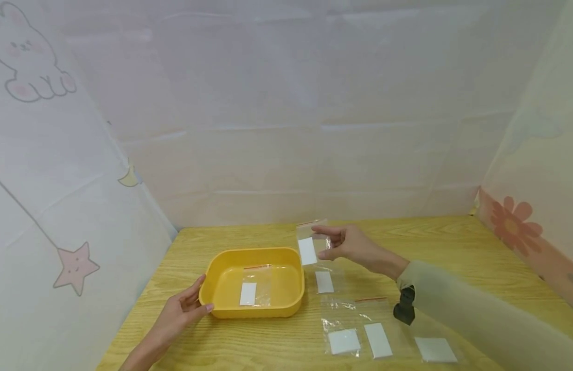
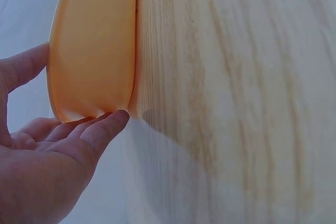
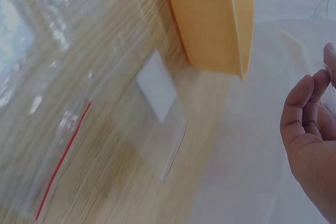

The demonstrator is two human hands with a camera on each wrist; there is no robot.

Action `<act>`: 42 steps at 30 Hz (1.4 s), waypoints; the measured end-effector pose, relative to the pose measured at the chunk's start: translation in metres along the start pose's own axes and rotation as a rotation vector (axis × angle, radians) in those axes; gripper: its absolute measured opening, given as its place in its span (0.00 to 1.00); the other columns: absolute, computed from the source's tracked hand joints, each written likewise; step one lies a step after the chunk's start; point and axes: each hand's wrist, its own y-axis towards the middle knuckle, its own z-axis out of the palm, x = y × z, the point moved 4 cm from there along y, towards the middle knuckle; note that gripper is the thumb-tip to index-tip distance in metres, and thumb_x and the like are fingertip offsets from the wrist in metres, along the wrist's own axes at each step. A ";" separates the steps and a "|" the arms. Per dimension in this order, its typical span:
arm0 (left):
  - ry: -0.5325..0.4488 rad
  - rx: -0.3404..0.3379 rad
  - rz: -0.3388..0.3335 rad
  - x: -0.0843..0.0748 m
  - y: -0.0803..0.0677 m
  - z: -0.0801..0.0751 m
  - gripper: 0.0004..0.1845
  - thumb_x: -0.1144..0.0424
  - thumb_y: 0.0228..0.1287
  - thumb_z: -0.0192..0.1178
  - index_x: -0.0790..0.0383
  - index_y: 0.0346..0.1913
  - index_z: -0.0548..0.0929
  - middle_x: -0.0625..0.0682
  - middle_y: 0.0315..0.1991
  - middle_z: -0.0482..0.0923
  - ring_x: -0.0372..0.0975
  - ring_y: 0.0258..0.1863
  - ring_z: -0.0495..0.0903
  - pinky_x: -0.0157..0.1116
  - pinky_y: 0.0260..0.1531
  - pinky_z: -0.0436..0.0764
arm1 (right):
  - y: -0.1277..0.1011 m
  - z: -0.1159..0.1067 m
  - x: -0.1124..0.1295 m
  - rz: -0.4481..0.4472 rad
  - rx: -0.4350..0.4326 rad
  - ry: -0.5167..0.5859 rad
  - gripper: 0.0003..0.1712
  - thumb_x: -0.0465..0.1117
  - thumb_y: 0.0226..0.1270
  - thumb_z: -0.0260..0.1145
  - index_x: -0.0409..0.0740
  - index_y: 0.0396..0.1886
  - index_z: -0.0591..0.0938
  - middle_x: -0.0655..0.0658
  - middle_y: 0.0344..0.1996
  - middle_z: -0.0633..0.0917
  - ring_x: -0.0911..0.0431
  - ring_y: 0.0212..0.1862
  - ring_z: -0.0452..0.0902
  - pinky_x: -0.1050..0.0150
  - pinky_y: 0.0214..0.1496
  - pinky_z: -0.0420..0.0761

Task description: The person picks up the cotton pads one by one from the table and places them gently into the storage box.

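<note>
Two hands are seen in the head view. The yellow tray (image 1: 251, 312) is held at its left end by the left hand (image 1: 175, 314), with the thumb put on the near corner and the other fingers a bit bent along the side. One clear bag (image 1: 307, 251) with a white card in it is held up by the right hand (image 1: 353, 250), near the tray's back right corner. It cannot be told if the tray is touched by it. A second bag (image 1: 256, 293) is laid flat inside the tray. Next to the tray, another bag (image 1: 324, 282) is laid on the wooden table (image 1: 249, 345). Three more bags (image 1: 378, 340) are spread nearer, one partly covered by the pale sleeve (image 1: 472, 304).

In the left wrist view, the tray's end is gripped by the left hand, with the thumb and fingers parted just as wide as is needed.

In the right wrist view, the right hand is partly cut off by the edge. Its fingers are curled, and a bit of clear plastic is pinched at the tips. Below, bags with white cards are seen on the table, beside the tray.
</note>
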 end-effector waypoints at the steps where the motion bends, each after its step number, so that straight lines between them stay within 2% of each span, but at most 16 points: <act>1: -0.004 -0.004 -0.004 0.000 0.000 0.000 0.45 0.65 0.73 0.69 0.68 0.83 0.55 0.60 0.82 0.52 0.56 0.75 0.64 0.37 0.62 0.79 | 0.003 0.004 0.002 -0.003 0.007 0.008 0.43 0.34 0.65 0.79 0.39 0.78 0.72 0.35 0.70 0.78 0.57 0.32 0.63 0.67 0.38 0.81; 7: 0.005 -0.004 -0.014 -0.001 -0.001 0.000 0.45 0.64 0.73 0.69 0.67 0.84 0.55 0.60 0.81 0.53 0.57 0.75 0.64 0.38 0.63 0.79 | 0.020 0.032 0.010 -0.004 0.050 0.039 0.42 0.33 0.65 0.78 0.38 0.78 0.73 0.36 0.69 0.79 0.56 0.31 0.65 0.67 0.40 0.81; 9: 0.008 -0.005 -0.019 -0.001 0.000 0.000 0.45 0.64 0.73 0.69 0.67 0.84 0.54 0.60 0.82 0.52 0.56 0.76 0.64 0.38 0.63 0.79 | 0.026 0.043 0.011 0.008 0.070 0.060 0.41 0.32 0.66 0.78 0.38 0.78 0.73 0.36 0.69 0.79 0.53 0.35 0.74 0.65 0.44 0.83; 11: 0.007 -0.012 -0.026 -0.001 0.000 0.001 0.45 0.64 0.72 0.69 0.67 0.84 0.54 0.59 0.82 0.52 0.56 0.76 0.63 0.38 0.63 0.79 | 0.031 0.053 0.010 0.018 0.088 0.084 0.41 0.32 0.67 0.77 0.38 0.78 0.72 0.36 0.70 0.78 0.49 0.44 0.83 0.63 0.47 0.84; 13: 0.009 -0.011 -0.023 0.000 0.000 0.001 0.45 0.65 0.73 0.69 0.67 0.84 0.54 0.60 0.82 0.51 0.55 0.76 0.63 0.37 0.64 0.78 | 0.036 0.065 0.008 0.030 0.099 0.113 0.41 0.31 0.67 0.77 0.38 0.78 0.72 0.36 0.70 0.78 0.46 0.53 0.86 0.58 0.50 0.87; 14: 0.006 -0.010 -0.023 0.000 0.000 0.001 0.45 0.65 0.73 0.69 0.67 0.84 0.54 0.59 0.82 0.51 0.55 0.76 0.63 0.37 0.64 0.78 | 0.038 0.070 0.008 0.034 0.104 0.122 0.41 0.31 0.66 0.77 0.37 0.78 0.72 0.35 0.70 0.77 0.46 0.54 0.86 0.55 0.51 0.88; 16: 0.008 -0.004 -0.012 0.000 -0.002 0.001 0.45 0.65 0.73 0.68 0.68 0.84 0.53 0.61 0.82 0.51 0.56 0.76 0.62 0.38 0.64 0.78 | 0.042 0.081 0.008 0.046 0.104 0.134 0.41 0.30 0.66 0.77 0.37 0.77 0.72 0.35 0.70 0.78 0.49 0.51 0.88 0.51 0.50 0.88; 18: 0.007 0.000 -0.008 -0.001 -0.003 0.001 0.45 0.65 0.73 0.68 0.68 0.84 0.53 0.61 0.82 0.51 0.56 0.76 0.63 0.38 0.63 0.79 | 0.044 0.092 0.008 0.064 0.100 0.143 0.42 0.29 0.65 0.78 0.36 0.77 0.73 0.36 0.69 0.79 0.52 0.43 0.89 0.50 0.48 0.88; 22: 0.004 -0.004 -0.019 -0.001 -0.003 0.001 0.46 0.64 0.73 0.69 0.67 0.84 0.53 0.60 0.82 0.51 0.56 0.76 0.64 0.37 0.62 0.80 | 0.050 0.110 0.005 0.101 0.080 0.156 0.42 0.29 0.62 0.79 0.35 0.76 0.74 0.38 0.68 0.81 0.58 0.34 0.84 0.60 0.41 0.87; 26: 0.016 -0.009 -0.014 -0.001 -0.002 0.000 0.46 0.64 0.73 0.69 0.67 0.84 0.54 0.61 0.82 0.51 0.56 0.76 0.63 0.37 0.62 0.79 | 0.056 0.126 -0.002 0.125 0.056 0.152 0.41 0.29 0.61 0.80 0.36 0.74 0.76 0.39 0.67 0.82 0.58 0.38 0.84 0.63 0.38 0.87; 29: 0.023 -0.013 -0.017 -0.002 -0.002 0.000 0.46 0.64 0.73 0.69 0.67 0.84 0.54 0.61 0.82 0.51 0.56 0.76 0.63 0.37 0.63 0.79 | 0.058 0.134 -0.007 0.132 0.038 0.149 0.40 0.29 0.60 0.80 0.34 0.73 0.77 0.38 0.67 0.82 0.56 0.45 0.85 0.63 0.38 0.88; 34: 0.034 -0.015 -0.032 -0.001 -0.002 -0.001 0.46 0.64 0.72 0.70 0.66 0.84 0.54 0.61 0.82 0.52 0.55 0.76 0.63 0.37 0.63 0.78 | 0.059 0.144 -0.014 0.164 0.002 0.168 0.40 0.28 0.58 0.81 0.30 0.71 0.78 0.36 0.67 0.81 0.57 0.44 0.85 0.64 0.34 0.88; 36: 0.040 -0.011 -0.038 -0.001 -0.001 -0.001 0.47 0.63 0.72 0.70 0.67 0.84 0.54 0.61 0.82 0.51 0.55 0.76 0.63 0.38 0.64 0.78 | 0.060 0.147 -0.016 0.183 -0.007 0.180 0.40 0.27 0.58 0.81 0.30 0.71 0.78 0.36 0.67 0.81 0.57 0.41 0.85 0.65 0.33 0.88; 42: 0.046 -0.012 -0.040 0.000 0.000 -0.002 0.46 0.64 0.72 0.70 0.67 0.84 0.54 0.62 0.81 0.52 0.56 0.75 0.65 0.38 0.63 0.79 | 0.060 0.150 -0.018 0.223 -0.026 0.175 0.39 0.29 0.59 0.82 0.31 0.71 0.78 0.36 0.66 0.82 0.58 0.39 0.85 0.62 0.36 0.89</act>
